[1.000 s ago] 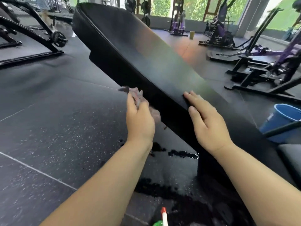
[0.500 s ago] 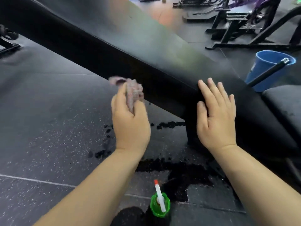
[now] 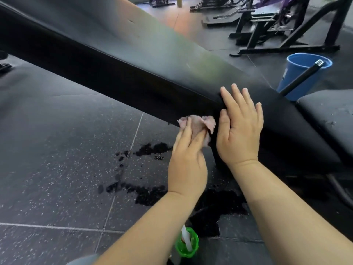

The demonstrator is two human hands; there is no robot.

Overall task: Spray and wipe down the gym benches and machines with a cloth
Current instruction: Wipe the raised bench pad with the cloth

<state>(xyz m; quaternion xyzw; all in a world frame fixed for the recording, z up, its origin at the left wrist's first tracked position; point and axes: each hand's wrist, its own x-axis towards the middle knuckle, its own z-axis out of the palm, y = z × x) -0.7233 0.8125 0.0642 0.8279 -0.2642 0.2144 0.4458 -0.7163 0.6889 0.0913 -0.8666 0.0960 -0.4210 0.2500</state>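
Note:
A long black padded bench back point(image 3: 145, 48) slants across the view from upper left to lower right. My left hand point(image 3: 188, 159) holds a crumpled pink cloth point(image 3: 198, 124) against the bench's dark side edge. My right hand point(image 3: 239, 127) lies flat with straight fingers over the bench's edge, just right of the cloth. A green-collared spray bottle point(image 3: 187, 242) with a white nozzle stands on the floor below my left forearm.
Dark wet patches point(image 3: 150, 192) spread over the speckled rubber floor under the bench. A blue bucket point(image 3: 299, 73) with a black handle leaning in it stands at right, beside a second black seat pad point(image 3: 328, 113). Black and purple machine frames point(image 3: 282, 27) fill the back right.
My left hand has slid the cloth rightward along the bench's side edge until it sits next to my right hand. The view has dropped and shifted; my right hand stays on the bench.

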